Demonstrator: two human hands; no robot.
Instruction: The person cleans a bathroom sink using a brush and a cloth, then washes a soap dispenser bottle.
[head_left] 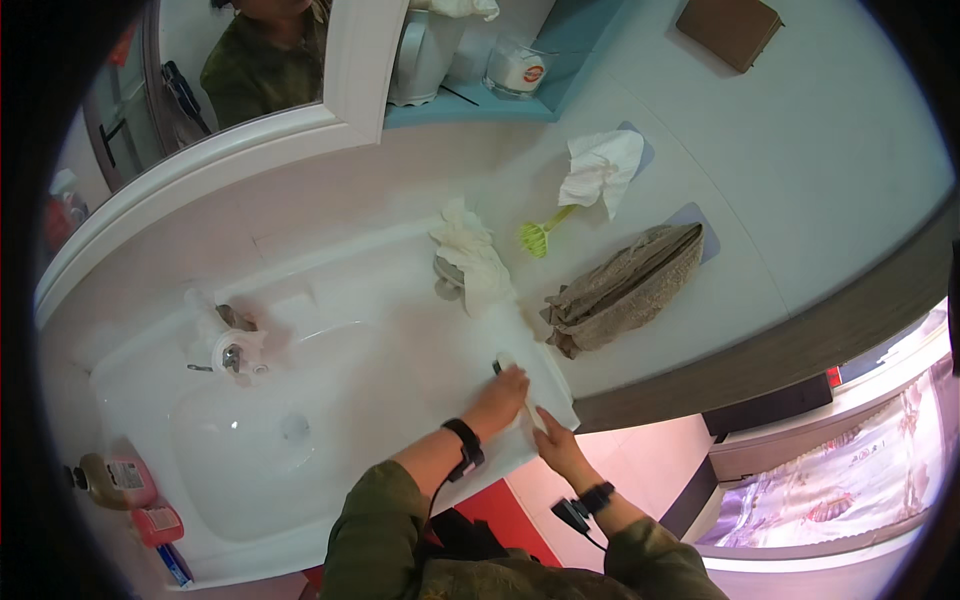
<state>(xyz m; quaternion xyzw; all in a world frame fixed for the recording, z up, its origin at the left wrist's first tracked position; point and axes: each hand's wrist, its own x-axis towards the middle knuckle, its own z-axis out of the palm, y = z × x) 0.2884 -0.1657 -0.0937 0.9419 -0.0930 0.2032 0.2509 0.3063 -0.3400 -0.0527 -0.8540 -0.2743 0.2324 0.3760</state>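
Observation:
Over the right end of the white sink counter (470, 345), my left hand (500, 402) is closed round a slim white handled thing (531, 406). A pale rounded end with a small dark part shows just beyond its fingers; the exact kind cannot be made out. My right hand (560, 445) is closed at the near end of the same thing, fingers partly hidden. Beyond my hands, a crumpled white cloth (472, 255) lies over a grey soap dish (448, 276) at the counter's back right corner.
A grey-brown towel (630, 285), a green brush (536, 236) and a white cloth (603, 168) hang on the right wall. The faucet (232, 350) stands at the basin's back left; a pump bottle (110, 480) and a pink container (158, 524) are at the left edge. A mirror cabinet frame (355, 70) juts above.

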